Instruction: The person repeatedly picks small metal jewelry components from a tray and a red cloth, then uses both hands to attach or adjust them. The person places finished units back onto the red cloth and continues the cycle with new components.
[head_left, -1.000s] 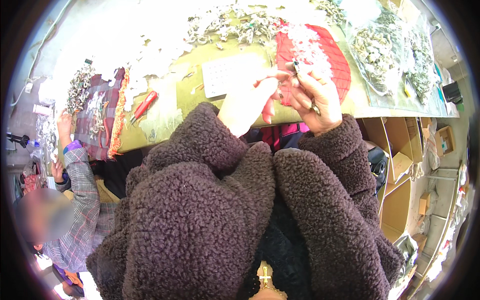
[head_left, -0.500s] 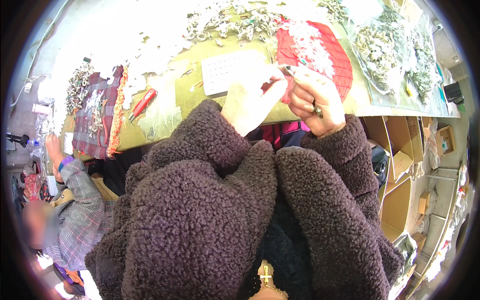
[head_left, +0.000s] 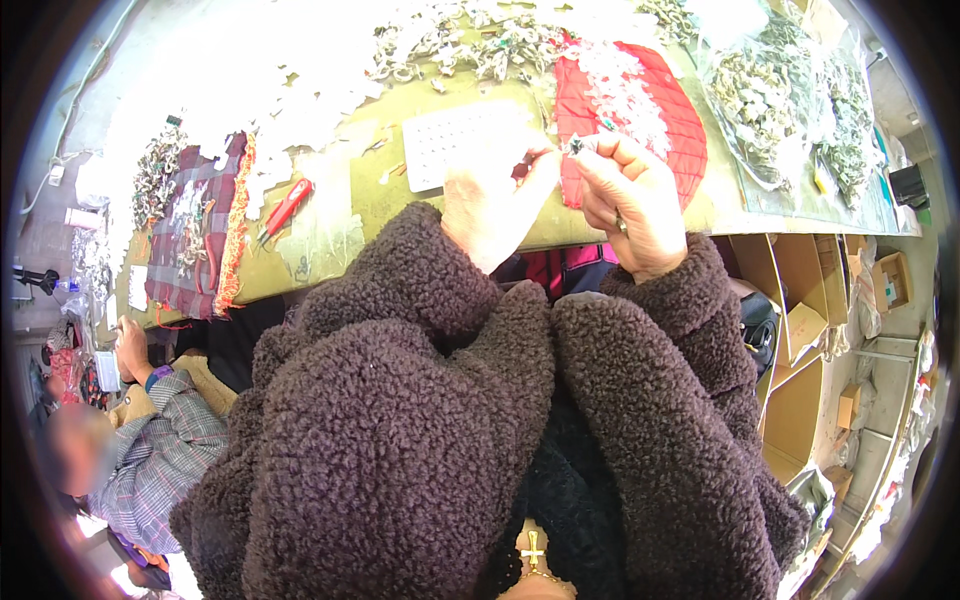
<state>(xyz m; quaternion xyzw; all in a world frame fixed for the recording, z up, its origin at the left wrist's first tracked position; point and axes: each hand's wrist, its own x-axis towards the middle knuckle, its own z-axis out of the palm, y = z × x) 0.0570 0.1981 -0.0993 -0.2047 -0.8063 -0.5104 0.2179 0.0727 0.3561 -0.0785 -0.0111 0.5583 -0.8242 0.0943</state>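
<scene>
Both my hands are raised close together over the front of the table, fingertips nearly meeting. My left hand (head_left: 497, 205) is closed in a pinch in front of a white card with rows of small marks (head_left: 425, 150); whatever is in its fingertips is too small to make out. Thumb and forefinger of my right hand (head_left: 640, 205) are closed on a small dark-and-pale piece (head_left: 575, 146). A bit of metal (head_left: 621, 224) shows at its curled fingers; I cannot tell whether it is a ring or a tool. Behind it lies a red quilted cloth (head_left: 685, 140) bearing a heap of small white pieces (head_left: 625, 95).
Heaps of small pale pieces (head_left: 500, 50) spread along the far side. To the left lie a red-handled cutter (head_left: 287, 210) and a plaid cloth (head_left: 165, 265). Clear bags (head_left: 755, 110) stand at right, above cardboard boxes (head_left: 790, 430). A person (head_left: 165, 450) sits at far left.
My hands have drawn slightly apart, and the right has turned, so the small piece shows at its fingertips. The person at far left has lowered a hand.
</scene>
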